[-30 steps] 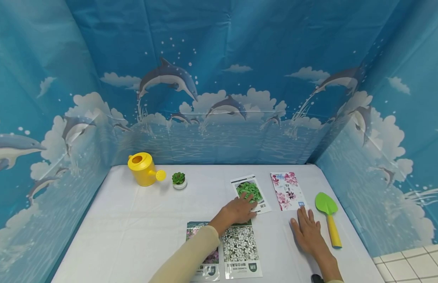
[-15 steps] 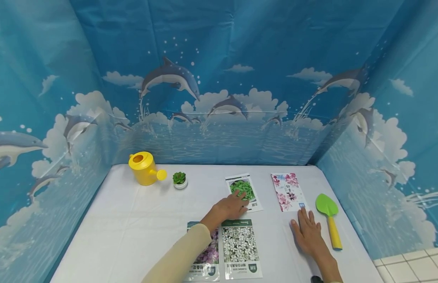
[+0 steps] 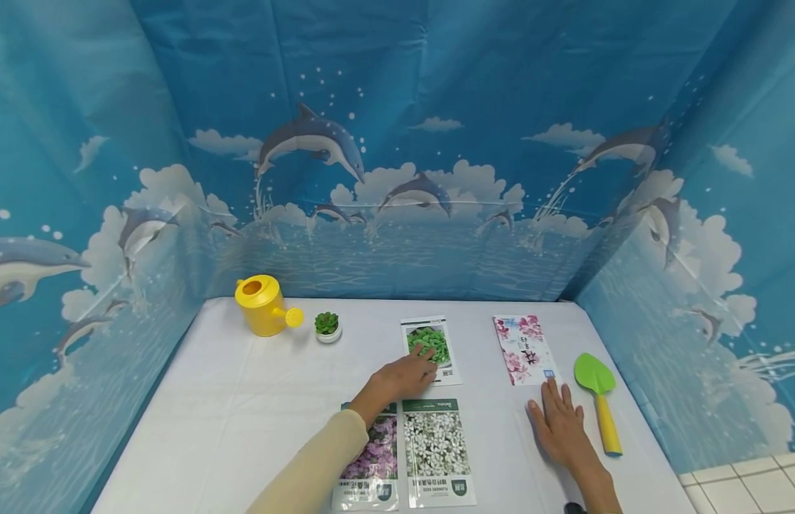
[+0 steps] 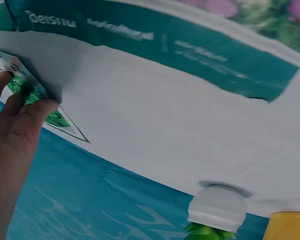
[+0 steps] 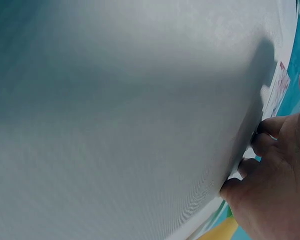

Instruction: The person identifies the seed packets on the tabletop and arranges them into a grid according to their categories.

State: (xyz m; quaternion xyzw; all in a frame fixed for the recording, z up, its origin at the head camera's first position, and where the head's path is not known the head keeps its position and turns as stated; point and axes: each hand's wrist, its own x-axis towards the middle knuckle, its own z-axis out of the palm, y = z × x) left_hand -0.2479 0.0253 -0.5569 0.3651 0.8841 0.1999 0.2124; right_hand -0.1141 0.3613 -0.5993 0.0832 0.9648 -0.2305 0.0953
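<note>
My left hand (image 3: 407, 375) lies palm down over the lower part of a seed packet with a green leafy picture (image 3: 437, 341), its extended fingertips on the picture. In the left wrist view the fingers (image 4: 37, 111) are spread against that packet. Flat on the tabletop to the right is my right hand (image 3: 564, 428), fingers straight and thumb apart. Its fingertips reach the lower edge of a pink blossom packet (image 3: 524, 350). A white-flower seed packet (image 3: 436, 453) lies below the leafy one. Beside it, a purple-flower packet (image 3: 378, 457) is partly covered by my left sleeve.
A yellow watering can (image 3: 259, 314) and a small potted succulent (image 3: 327, 327) stand at the back left of the white-covered table (image 3: 243, 414). On the right lies a toy trowel (image 3: 603, 407) with a green blade and yellow handle. Dolphin-printed curtains (image 3: 397, 250) enclose the back and sides.
My left hand has slid the leafy seed packet leftward, and the packet now lies straighter, above the white-flower packet. The right hand has stayed in place.
</note>
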